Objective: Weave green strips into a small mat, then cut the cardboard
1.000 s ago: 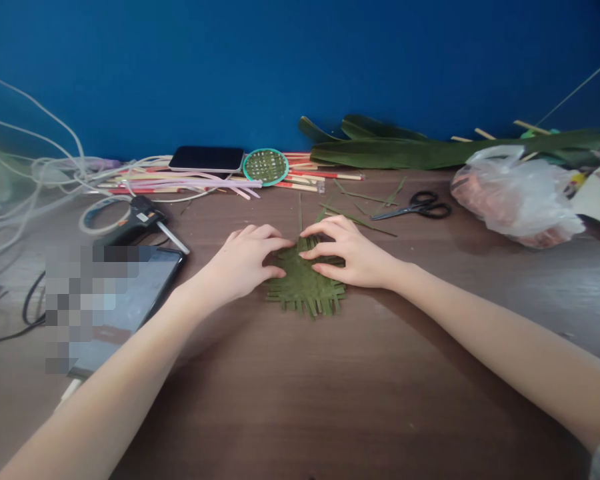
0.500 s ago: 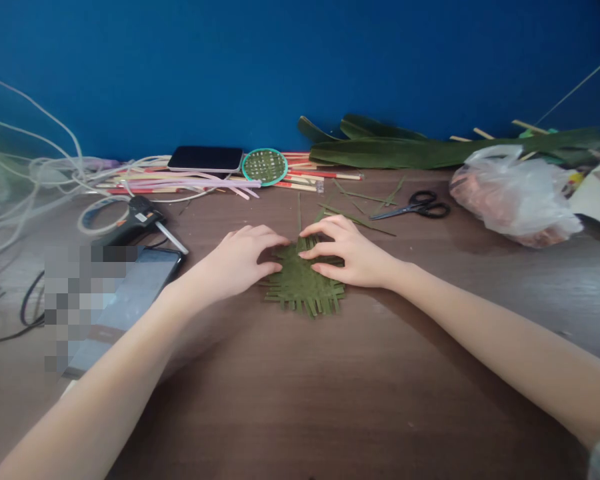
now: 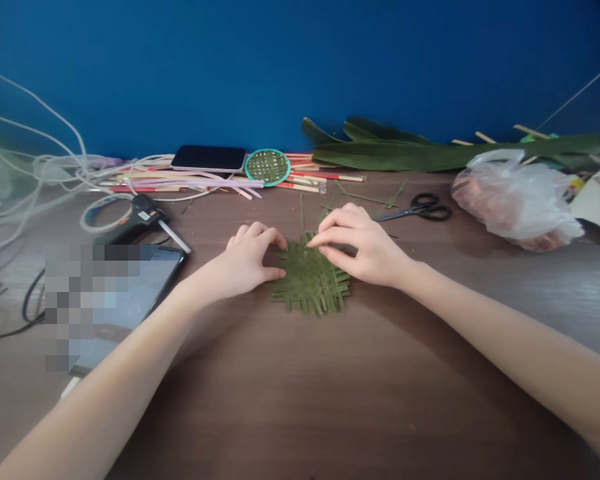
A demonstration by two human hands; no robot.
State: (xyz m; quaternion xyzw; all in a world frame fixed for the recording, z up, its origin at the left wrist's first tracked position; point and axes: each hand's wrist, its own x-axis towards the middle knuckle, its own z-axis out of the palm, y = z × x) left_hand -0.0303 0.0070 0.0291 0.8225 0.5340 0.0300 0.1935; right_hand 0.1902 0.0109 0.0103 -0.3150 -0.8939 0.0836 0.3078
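Observation:
A small square mat woven from green leaf strips (image 3: 311,280) lies flat on the brown table (image 3: 300,400) in the middle of the view. My left hand (image 3: 245,263) rests on the mat's left edge, fingers curled and pressing it down. My right hand (image 3: 363,247) is over the mat's upper right part, with thumb and forefinger pinched on a strip near the top edge. Loose strip ends stick out all round the mat.
Black scissors (image 3: 420,207) lie right of my hands, beside a plastic bag (image 3: 515,200). Long green leaves (image 3: 430,152), a dark phone (image 3: 209,158), a round woven coaster (image 3: 267,166), sticks and straws line the back. A glue gun (image 3: 130,223), tape ring and tablet (image 3: 115,300) sit left.
My right hand has lifted off the mat's right side and now pinches a strip near the top. My left hand has curled in slightly. The mat has barely shifted.

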